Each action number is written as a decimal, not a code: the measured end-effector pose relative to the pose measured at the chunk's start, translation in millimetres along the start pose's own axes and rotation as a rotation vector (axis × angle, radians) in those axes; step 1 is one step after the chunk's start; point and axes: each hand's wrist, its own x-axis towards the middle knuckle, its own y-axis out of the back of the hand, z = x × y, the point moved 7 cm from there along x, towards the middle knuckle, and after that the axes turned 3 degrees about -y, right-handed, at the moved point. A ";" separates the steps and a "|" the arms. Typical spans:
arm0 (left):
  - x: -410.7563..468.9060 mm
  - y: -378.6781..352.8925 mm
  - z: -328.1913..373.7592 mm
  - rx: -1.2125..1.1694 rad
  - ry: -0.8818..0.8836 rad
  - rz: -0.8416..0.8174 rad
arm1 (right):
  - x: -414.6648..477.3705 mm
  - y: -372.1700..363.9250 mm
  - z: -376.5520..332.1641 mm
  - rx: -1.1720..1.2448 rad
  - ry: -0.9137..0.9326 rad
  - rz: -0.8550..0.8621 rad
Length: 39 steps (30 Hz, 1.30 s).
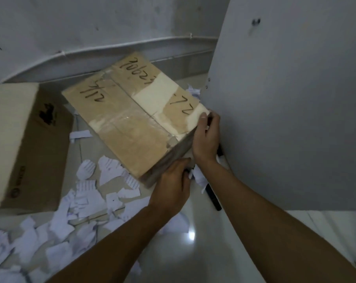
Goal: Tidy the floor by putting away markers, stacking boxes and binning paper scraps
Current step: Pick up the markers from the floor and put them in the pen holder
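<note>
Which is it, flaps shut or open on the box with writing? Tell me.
Shut. The taped box has its top flaps lying flat, meeting along a centre seam under clear tape. Left hand and right hand grip its near side.

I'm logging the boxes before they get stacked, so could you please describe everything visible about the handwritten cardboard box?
The handwritten cardboard box is brown, closed and taped along its top seam, with pale torn patches and black marker scrawl. It sits tilted, near corner raised, over floor paper scraps. The left hand grips its near corner; the right hand holds its right edge beside a grey panel.
</note>
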 end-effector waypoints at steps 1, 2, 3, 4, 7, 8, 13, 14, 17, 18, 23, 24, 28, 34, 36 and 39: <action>-1.5 -2.5 -5.8 0.007 0.036 0.017 | -7.1 -0.6 2.6 0.012 0.019 -0.015; -1.8 -4.9 -11.0 0.014 0.057 0.023 | -13.8 -1.7 4.2 0.021 0.037 -0.031; -0.5 -7.3 -16.3 0.014 0.073 0.022 | -19.2 -2.9 5.4 0.017 0.054 -0.041; -1.0 -9.4 -19.5 0.015 0.092 0.019 | -26.9 -2.5 5.7 0.012 0.076 -0.050; -9.7 -14.0 -24.3 0.005 0.168 0.006 | -48.0 -4.0 6.8 0.002 0.120 -0.099; -15.1 -17.6 -24.3 -0.008 0.184 -0.015 | -53.9 -5.4 7.6 0.001 0.131 -0.126; -33.5 -30.8 -30.1 0.004 0.250 -0.116 | -78.4 -15.9 2.6 0.018 0.212 -0.280; -32.8 -32.7 -31.8 0.007 0.253 -0.125 | -80.0 -17.3 2.1 0.015 0.216 -0.315; -22.3 -38.0 -29.2 0.022 0.221 -0.125 | -69.4 -17.1 3.5 -0.069 0.250 -0.383; -16.7 -39.9 -27.1 0.010 0.192 -0.115 | -60.2 -15.9 4.6 -0.122 0.254 -0.383; -2.8 -48.2 -35.2 0.022 0.162 -0.074 | 10.6 -22.6 31.7 -0.578 0.183 -0.436; -5.2 -49.5 -39.4 0.036 0.176 -0.070 | 21.3 -26.2 40.4 -0.679 0.160 -0.458; -13.3 -56.7 -46.5 0.088 0.138 -0.037 | 28.3 -51.9 64.3 -1.013 0.178 -0.534; -9.3 -58.8 -49.7 0.120 0.113 -0.007 | 0.2 -62.5 52.8 -0.485 0.361 -0.562; -10.6 -58.1 -50.3 0.136 0.118 -0.012 | 9.5 -49.0 54.4 -0.552 0.365 -0.397; -13.0 -59.0 -50.4 0.234 0.094 -0.059 | 18.7 -27.3 71.6 -0.841 0.243 -0.301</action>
